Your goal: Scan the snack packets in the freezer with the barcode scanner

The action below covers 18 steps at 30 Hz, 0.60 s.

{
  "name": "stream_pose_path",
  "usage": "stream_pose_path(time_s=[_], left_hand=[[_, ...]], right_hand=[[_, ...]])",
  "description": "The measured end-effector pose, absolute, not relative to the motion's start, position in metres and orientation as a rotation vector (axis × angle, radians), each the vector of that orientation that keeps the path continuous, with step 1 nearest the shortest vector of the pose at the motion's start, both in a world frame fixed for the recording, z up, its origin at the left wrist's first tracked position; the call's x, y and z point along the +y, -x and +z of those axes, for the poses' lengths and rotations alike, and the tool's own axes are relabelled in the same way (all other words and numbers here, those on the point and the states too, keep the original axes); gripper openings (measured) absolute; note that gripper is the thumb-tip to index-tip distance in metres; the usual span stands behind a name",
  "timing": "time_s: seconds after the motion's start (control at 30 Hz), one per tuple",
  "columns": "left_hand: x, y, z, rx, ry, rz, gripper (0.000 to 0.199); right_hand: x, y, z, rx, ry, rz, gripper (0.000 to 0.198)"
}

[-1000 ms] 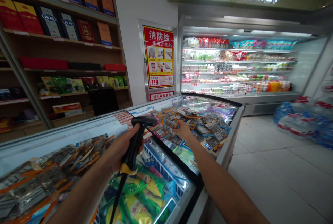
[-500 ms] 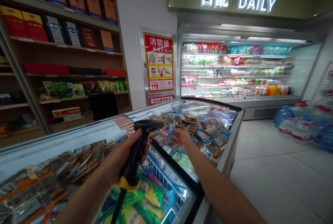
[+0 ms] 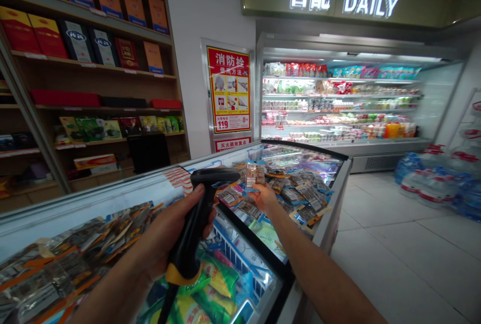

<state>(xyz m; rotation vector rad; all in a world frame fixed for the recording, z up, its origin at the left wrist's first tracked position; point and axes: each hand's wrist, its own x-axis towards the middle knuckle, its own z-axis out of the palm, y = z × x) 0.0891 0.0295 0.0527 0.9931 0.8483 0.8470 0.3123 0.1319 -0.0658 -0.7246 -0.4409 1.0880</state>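
My left hand (image 3: 184, 218) is wrapped round the handle of a black and yellow barcode scanner (image 3: 191, 228). The scanner's head points right, towards a small plastic packet (image 3: 254, 172) with blue edges. My right hand (image 3: 264, 196) pinches that packet by its lower edge and holds it upright, its printed label lit up reddish. The packet and the scanner head are apart. Under both hands is a chest freezer (image 3: 263, 259) with a glass top. Many similar packets (image 3: 300, 191) lie on the glass at the right, and more packets (image 3: 75, 259) with orange edges lie at the left.
Green and yellow bags (image 3: 210, 284) and a blue basket (image 3: 240, 259) show through the glass. Shelves of boxes (image 3: 124, 53) stand at the left. Behind is a lit open fridge (image 3: 338, 98). Bundled water bottles (image 3: 428, 178) stand on the tiled floor at the right.
The scanner head has risen slightly and moved a little right, towards the packet. The packet has tilted slightly, and its label now looks brighter and reddish.
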Motion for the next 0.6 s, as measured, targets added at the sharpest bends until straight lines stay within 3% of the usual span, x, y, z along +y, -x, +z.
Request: stream_pose_path(time_s=[0.6], left_hand=[[0.0251, -0.0888, 0.0603, 0.850, -0.968, 0.946, 0.027]], right_hand=[[0.1349, -0.3135, -0.0726, -0.465, 0.797, 1.105, 0.029]])
